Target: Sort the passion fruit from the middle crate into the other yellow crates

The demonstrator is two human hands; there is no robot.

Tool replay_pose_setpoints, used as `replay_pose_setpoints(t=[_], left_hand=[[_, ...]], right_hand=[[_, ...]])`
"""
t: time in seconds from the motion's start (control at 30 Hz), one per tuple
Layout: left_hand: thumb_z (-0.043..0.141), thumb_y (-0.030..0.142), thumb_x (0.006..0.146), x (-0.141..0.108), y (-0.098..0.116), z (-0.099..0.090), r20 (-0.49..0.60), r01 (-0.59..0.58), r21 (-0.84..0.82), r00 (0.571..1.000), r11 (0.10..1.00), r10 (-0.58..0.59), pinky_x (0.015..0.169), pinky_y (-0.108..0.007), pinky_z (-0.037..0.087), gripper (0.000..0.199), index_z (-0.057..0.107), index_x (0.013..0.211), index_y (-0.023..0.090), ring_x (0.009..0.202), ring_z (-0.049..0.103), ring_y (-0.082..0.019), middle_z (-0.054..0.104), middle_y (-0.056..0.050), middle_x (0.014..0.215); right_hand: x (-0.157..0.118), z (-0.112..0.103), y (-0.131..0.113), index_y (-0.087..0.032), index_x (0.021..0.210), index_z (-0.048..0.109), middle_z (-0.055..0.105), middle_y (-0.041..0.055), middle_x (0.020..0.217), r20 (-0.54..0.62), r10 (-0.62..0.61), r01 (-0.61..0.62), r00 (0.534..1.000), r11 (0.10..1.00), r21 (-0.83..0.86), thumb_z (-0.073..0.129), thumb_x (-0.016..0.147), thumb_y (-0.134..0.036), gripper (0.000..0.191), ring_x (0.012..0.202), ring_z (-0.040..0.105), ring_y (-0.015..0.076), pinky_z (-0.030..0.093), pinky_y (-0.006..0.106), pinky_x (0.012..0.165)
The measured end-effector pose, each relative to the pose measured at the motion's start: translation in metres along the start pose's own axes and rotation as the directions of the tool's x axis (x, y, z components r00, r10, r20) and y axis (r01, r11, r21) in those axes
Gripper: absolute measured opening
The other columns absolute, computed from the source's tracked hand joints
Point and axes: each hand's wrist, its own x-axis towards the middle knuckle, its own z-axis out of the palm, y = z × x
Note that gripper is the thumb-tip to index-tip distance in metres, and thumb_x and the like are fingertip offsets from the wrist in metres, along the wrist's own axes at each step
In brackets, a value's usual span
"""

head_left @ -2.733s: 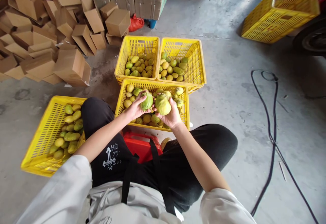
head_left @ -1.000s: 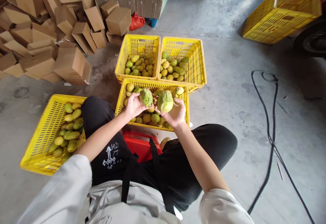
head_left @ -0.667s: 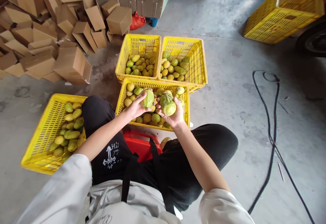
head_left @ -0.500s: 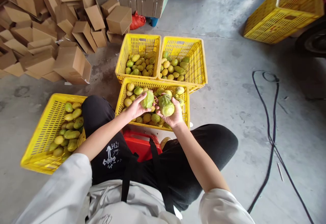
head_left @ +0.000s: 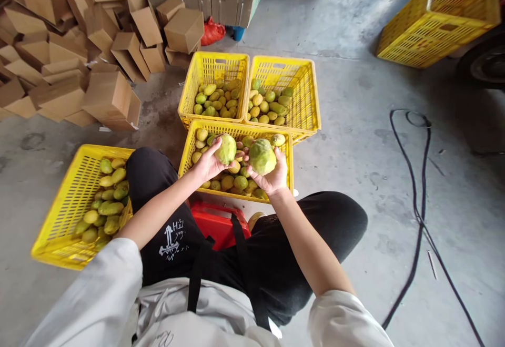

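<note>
My left hand (head_left: 208,165) is closed round a green-yellow papaya (head_left: 226,149), thumb along its near side. In my right hand (head_left: 275,176) sits a second, lumpy papaya (head_left: 262,156), with the fingers curled beneath and beside it. Both fruits are held side by side, a small gap apart, above the near yellow crate (head_left: 232,194). More papayas (head_left: 228,182), green and yellow, lie in that crate, partly hidden by my hands.
Behind stand two yellow crates (head_left: 213,58) (head_left: 284,62) with fruit in them. Another fruit crate (head_left: 59,210) is by my left knee. Cardboard boxes (head_left: 106,94) are piled at the left. A black cable (head_left: 420,215) lies on the floor at right, below a stacked yellow crate (head_left: 418,31).
Both papayas have been turned in my hands, showing other sides. The right one has risen slightly, and the left one has come up a little too. The crates have not moved.
</note>
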Motion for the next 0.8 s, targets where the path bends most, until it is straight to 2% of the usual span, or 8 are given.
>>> replay_pose_setpoints(t=[0.1, 0.2, 0.3, 0.47, 0.63, 0.73, 0.8], left_hand=[[0.059, 0.031, 0.088, 0.001, -0.005, -0.002, 0.003, 0.052, 0.028, 0.999, 0.998, -0.052, 0.049, -0.025, 0.050, 0.029, 0.058, 0.114, 0.018, 0.076, 0.072, -0.022, 0.070, -0.011, 0.099], [0.062, 0.031, 0.086, 0.001, -0.008, -0.002, 0.000, 0.060, 0.050, 0.998, 0.997, -0.060, 0.048, -0.023, 0.048, 0.030, 0.059, 0.113, 0.017, 0.072, 0.071, -0.021, 0.070, -0.011, 0.095], [0.057, 0.033, 0.088, 0.000, -0.007, 0.000, 0.012, 0.061, 0.052, 0.998, 0.997, -0.062, 0.049, -0.024, 0.049, 0.032, 0.058, 0.116, 0.018, 0.072, 0.070, -0.021, 0.070, -0.010, 0.092], [0.043, 0.035, 0.090, -0.001, -0.001, 0.002, -0.007, 0.081, -0.020, 0.997, 0.997, -0.081, 0.057, -0.032, 0.055, 0.035, 0.061, 0.113, 0.015, 0.076, 0.070, -0.024, 0.070, -0.012, 0.090], [0.039, 0.030, 0.090, -0.002, 0.002, 0.001, -0.009, 0.052, -0.048, 0.999, 0.997, -0.053, 0.069, -0.037, 0.058, 0.031, 0.062, 0.105, 0.016, 0.080, 0.070, -0.023, 0.070, -0.011, 0.091], [0.041, 0.028, 0.091, -0.002, 0.002, 0.002, 0.000, 0.039, -0.040, 0.999, 0.998, -0.039, 0.071, -0.036, 0.058, 0.028, 0.062, 0.105, 0.017, 0.081, 0.070, -0.022, 0.070, -0.009, 0.090], [0.043, 0.028, 0.092, -0.002, 0.002, 0.002, 0.007, 0.040, -0.025, 0.999, 0.999, -0.040, 0.069, -0.035, 0.058, 0.025, 0.062, 0.103, 0.017, 0.080, 0.070, -0.022, 0.070, -0.009, 0.089]], right_hand=[[0.001, 0.001, 0.007, -0.026, 0.101, 0.058, 0.069, 0.0014, 0.090, 0.006, 0.030, -0.030, 1.000, 0.999, -0.017, 0.068, 0.073, -0.046, 0.036, 0.069, 0.064, 0.0151, 0.048, 0.019, 0.042], [0.001, 0.002, 0.012, -0.025, 0.097, 0.059, 0.068, 0.0018, 0.087, -0.020, 0.060, -0.061, 0.998, 0.997, -0.051, 0.070, 0.071, -0.046, 0.036, 0.066, 0.061, 0.0137, 0.044, 0.017, 0.040], [0.002, 0.002, 0.012, -0.025, 0.097, 0.059, 0.069, 0.0026, 0.091, -0.036, 0.051, -0.053, 0.998, 0.997, -0.056, 0.071, 0.070, -0.047, 0.037, 0.065, 0.061, 0.0135, 0.044, 0.018, 0.040], [0.002, 0.000, 0.010, -0.027, 0.104, 0.058, 0.069, 0.0015, 0.090, -0.036, 0.038, -0.040, 0.999, 0.998, -0.043, 0.065, 0.077, -0.048, 0.036, 0.077, 0.068, 0.0196, 0.053, 0.024, 0.047], [-0.001, 0.005, 0.002, -0.025, 0.112, 0.057, 0.072, 0.0042, 0.100, -0.031, 0.021, -0.022, 0.999, 1.000, -0.022, 0.057, 0.078, -0.041, 0.038, 0.086, 0.070, 0.0232, 0.061, 0.038, 0.066], [-0.001, 0.009, 0.000, -0.024, 0.110, 0.057, 0.071, 0.0044, 0.102, -0.047, 0.013, -0.015, 0.999, 0.999, -0.044, 0.058, 0.078, -0.041, 0.037, 0.088, 0.070, 0.0215, 0.061, 0.037, 0.070], [-0.001, 0.009, 0.002, -0.024, 0.109, 0.056, 0.071, 0.0048, 0.100, -0.056, 0.010, -0.013, 0.998, 0.998, -0.067, 0.061, 0.076, -0.043, 0.038, 0.084, 0.069, 0.0203, 0.060, 0.034, 0.065]])
